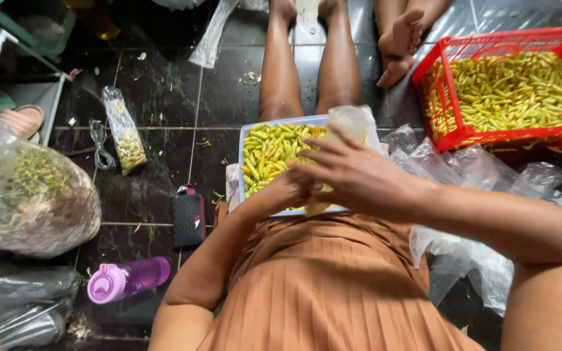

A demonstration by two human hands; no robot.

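Over the tray (250, 133), right hand (352, 175) hides the left hand (287, 190), bag (352, 122) half-seen.

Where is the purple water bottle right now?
In the head view, the purple water bottle lies on the dark tiled floor at lower left, beside the person's left elbow, below the black pouch.

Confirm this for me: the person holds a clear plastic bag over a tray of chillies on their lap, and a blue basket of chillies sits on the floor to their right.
Not quite: the basket is red, not blue, as the head view shows. The rest holds: both hands, left hand and right hand, hold a clear plastic bag over the tray of chillies on the lap, and the basket of chillies sits on the floor to their right.
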